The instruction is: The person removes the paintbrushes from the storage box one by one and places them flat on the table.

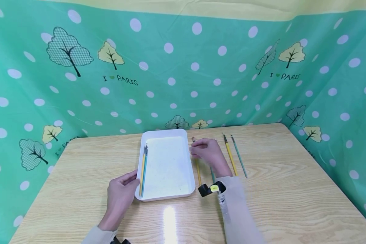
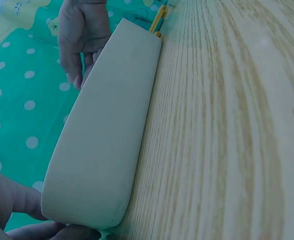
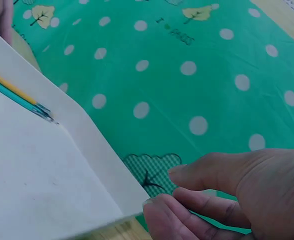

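A white tray (image 1: 170, 162) lies on the table. My left hand (image 1: 122, 193) grips its left wall near the front corner. Along that wall, inside the tray, lie a yellow paintbrush (image 1: 142, 173) and a blue paintbrush (image 1: 144, 173), bristles away from me. Just past the tray's right wall, my right hand (image 1: 208, 152) hovers over another yellow paintbrush (image 1: 198, 173) and a teal paintbrush (image 1: 212, 175), partly covering both. In the right wrist view, the thumb and fingers (image 3: 207, 175) are bent loosely near the tray's rim, with nothing visible between them.
Farther right on the wooden table (image 1: 286, 176) lie one more yellow paintbrush (image 1: 230, 156) and a thin teal paintbrush (image 1: 239, 157). A green dotted cloth (image 1: 183, 78) hangs behind the table and along its sides.
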### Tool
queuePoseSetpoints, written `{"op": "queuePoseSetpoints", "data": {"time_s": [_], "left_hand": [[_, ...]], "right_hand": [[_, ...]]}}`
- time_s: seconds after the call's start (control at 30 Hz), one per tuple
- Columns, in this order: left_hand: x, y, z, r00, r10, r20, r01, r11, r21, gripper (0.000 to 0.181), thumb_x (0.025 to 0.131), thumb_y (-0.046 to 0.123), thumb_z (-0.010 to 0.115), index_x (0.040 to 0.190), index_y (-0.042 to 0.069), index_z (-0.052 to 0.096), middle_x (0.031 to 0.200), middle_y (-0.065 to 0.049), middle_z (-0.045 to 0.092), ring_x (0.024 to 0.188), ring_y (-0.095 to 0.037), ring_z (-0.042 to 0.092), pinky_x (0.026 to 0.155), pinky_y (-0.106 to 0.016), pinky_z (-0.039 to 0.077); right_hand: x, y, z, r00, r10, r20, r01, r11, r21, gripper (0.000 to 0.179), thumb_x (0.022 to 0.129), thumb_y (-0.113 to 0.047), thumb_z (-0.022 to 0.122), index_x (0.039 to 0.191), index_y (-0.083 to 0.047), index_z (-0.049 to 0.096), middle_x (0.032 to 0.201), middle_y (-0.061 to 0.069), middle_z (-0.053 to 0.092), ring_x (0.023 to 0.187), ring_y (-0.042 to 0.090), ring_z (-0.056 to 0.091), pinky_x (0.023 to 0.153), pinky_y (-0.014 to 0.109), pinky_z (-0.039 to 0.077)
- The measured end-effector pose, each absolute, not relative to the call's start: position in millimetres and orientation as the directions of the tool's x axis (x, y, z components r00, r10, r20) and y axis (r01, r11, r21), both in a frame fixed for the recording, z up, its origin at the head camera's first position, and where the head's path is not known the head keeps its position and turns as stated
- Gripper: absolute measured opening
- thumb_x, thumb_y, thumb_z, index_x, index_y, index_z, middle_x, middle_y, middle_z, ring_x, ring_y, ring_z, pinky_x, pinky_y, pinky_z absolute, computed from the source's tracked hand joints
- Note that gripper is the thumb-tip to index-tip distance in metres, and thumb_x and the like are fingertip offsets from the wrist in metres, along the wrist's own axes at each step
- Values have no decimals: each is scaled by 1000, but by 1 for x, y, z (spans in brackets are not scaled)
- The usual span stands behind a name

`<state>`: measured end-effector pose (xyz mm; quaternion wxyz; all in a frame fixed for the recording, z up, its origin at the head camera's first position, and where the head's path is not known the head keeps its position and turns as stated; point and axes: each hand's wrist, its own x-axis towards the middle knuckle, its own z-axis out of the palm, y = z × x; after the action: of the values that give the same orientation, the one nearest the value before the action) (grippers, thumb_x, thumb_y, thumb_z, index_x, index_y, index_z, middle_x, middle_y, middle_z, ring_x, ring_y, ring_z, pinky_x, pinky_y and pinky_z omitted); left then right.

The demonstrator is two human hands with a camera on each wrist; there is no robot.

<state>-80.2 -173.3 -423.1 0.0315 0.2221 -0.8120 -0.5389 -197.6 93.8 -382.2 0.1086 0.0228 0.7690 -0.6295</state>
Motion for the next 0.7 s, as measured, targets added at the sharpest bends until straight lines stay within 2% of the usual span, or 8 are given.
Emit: {"op": "queuePoseSetpoints", "data": {"time_s": [0.23,0.5,0.7], "left_hand": [[-80,-173,-424,-897,-400,-189,-329,318,889,40,95,13,59,134,6,65,131,-19,69,119,-31,68,88,-23,61],[-79,-174,-424,-898,-397,-192,-330,316,890,39,96,12,59,134,5,65,131,-20,69,120,-33,68,88,-25,61],[-79,-174,-423,-898,-393,-195,-331,313,890,39,96,12,60,134,6,65,131,-20,69,120,-33,68,89,-26,61]], "right_hand": [[-193,71,-388,-968,-153,-201,158,254,-954,22,92,-6,73,111,3,70,102,16,73,83,20,75,82,34,65],[-188,53,-394,-948,-230,-221,154,277,-948,26,94,-8,70,117,4,68,101,14,73,84,18,75,85,36,64],[-183,41,-399,-941,-271,-203,113,313,-943,20,92,-9,72,110,0,71,97,11,73,81,15,73,82,39,62]]}}
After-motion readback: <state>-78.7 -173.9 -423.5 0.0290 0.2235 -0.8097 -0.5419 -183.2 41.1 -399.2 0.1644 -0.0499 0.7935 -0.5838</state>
